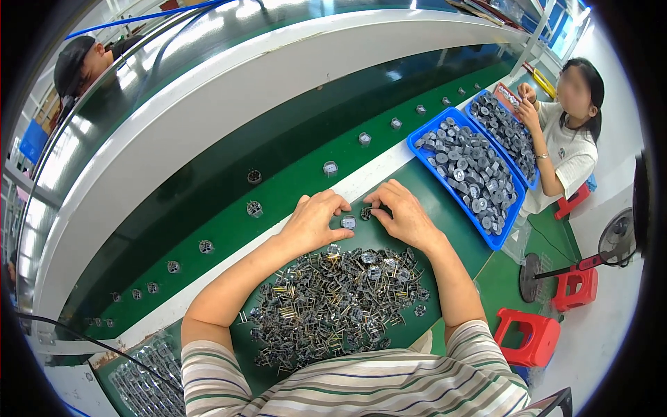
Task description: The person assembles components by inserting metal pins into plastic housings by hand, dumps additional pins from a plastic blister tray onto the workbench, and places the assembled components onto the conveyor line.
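Observation:
My left hand (314,221) rests at the near edge of the belt, thumb and fingers apart. Between its fingertips a small grey plastic housing (348,222) lies on the green tabletop; a firm grip on it does not show. My right hand (406,217) pinches a small dark electronic part with pins (366,213) between thumb and fingers, just right of the housing. Below both hands, between my forearms, spreads a big loose pile of pinned electronic parts (333,306), dark with brass-coloured and silvery legs.
Beyond my hands runs a green conveyor belt (292,187) carrying spaced-out parts. Blue trays (495,244) of grey round pieces stand at right, where a co-worker (571,132) sits. Red stools (531,338) and a fan (617,236) are further right. Clear plastic trays (146,379) lie lower left.

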The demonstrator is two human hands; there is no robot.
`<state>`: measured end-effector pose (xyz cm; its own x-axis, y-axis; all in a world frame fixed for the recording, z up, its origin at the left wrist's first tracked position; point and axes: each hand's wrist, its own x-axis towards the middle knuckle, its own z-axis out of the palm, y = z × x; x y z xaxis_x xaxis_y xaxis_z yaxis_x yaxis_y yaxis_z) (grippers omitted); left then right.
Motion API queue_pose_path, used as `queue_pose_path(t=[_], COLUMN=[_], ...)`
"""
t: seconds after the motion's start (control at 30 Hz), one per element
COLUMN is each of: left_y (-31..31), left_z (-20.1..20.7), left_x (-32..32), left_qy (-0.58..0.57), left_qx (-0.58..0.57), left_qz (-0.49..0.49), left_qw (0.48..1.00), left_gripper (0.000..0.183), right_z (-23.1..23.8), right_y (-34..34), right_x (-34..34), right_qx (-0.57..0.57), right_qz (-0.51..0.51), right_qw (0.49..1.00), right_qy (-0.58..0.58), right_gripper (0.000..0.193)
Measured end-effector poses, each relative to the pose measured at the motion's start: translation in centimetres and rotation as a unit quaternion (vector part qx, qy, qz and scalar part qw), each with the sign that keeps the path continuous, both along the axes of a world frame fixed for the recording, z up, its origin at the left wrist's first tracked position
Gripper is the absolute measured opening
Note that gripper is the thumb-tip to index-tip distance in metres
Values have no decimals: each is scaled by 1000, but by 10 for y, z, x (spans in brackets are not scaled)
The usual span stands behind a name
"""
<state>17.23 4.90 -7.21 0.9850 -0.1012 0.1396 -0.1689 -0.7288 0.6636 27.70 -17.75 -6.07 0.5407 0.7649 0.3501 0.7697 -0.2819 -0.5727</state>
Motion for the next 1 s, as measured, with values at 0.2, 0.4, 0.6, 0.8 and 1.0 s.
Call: queue_pose_path(t=[0.2,0.4,0.6,0.8,1.0], left_y=[-2,-2,-2,-3,-7], left_z=[-6,-7,-9,-5,-10], left_x=[1,1,1,1,1], left_qy=[-8,-18,-28,-2,-28], left_qx=[9,12,9,16,23], left_qz=[-5,-3,-2,0,11], left_qw=[1000,1000,1000,1000,999], left_gripper=[33,35,38,37,34], right_z=[-7,-2,-10,-8,-9], right_y=[6,19,27,29,31], right_x=[-3,-13,-16,-18,-22], right_qx=[1,30,47,39,25], right_qz=[6,-12,25,37,46], right_qw=[999,989,994,998,993], right_qy=[-52,144,90,-37,-110], right_gripper=[18,12,12,14,16])
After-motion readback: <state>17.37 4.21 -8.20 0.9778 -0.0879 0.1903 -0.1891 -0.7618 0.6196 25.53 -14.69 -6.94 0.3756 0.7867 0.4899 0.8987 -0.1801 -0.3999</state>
